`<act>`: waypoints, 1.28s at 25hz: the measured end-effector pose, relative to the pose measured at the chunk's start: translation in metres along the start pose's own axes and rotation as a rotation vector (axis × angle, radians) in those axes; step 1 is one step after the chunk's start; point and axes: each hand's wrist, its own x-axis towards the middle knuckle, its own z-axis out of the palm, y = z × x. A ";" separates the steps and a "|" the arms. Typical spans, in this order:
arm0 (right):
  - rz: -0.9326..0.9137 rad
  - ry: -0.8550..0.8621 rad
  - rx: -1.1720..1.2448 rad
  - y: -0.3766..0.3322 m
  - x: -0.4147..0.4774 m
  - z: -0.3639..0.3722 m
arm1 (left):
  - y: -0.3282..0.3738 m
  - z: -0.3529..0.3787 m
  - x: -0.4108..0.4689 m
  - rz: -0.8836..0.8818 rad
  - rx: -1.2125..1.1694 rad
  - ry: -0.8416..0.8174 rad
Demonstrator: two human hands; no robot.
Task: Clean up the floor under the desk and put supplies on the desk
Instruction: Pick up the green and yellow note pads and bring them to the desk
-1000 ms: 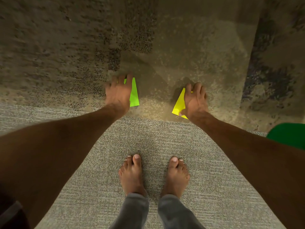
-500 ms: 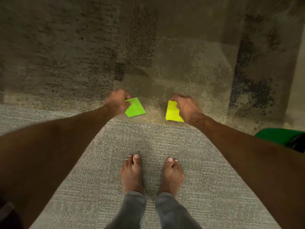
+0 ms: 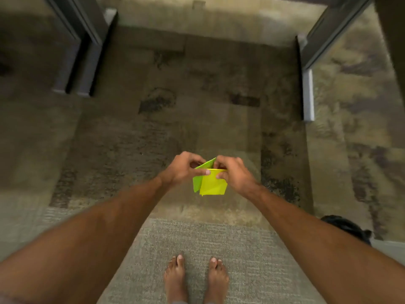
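A patterned brown carpet [image 3: 197, 110] fills most of the view, darker in the middle where shadow falls between two sets of dark desk legs: one pair at the far left [image 3: 81, 47] and another at the far right [image 3: 311, 62]. Nearer the camera lies a paler grey carpet strip [image 3: 219, 238], on which two bare feet [image 3: 196, 279] stand side by side. At the near right edge sits a dark object [image 3: 348, 227], too blurred to identify. Both forearms reach forward from the lower corners and meet above the floor in the middle of the scene. The left hand [image 3: 183, 170] pinches the green paper [image 3: 198, 182] at its top edge, and the right hand [image 3: 235, 172] pinches the yellow paper [image 3: 213, 183] at its top corner. The two sheets hang down held clear of the carpet, touching, with the yellow one overlapping in front of the green one, whose edge shows on the left and at the top.
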 end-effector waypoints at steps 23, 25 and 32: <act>-0.276 0.550 -0.059 -0.266 -0.180 -0.455 | 0.531 -0.186 -0.112 0.444 0.184 0.326; -0.281 0.575 -0.066 -0.276 -0.184 -0.478 | 0.555 -0.195 -0.107 0.471 0.190 0.313; -0.267 0.647 -0.084 -0.302 -0.167 -0.542 | 0.612 -0.234 -0.063 0.510 0.202 0.273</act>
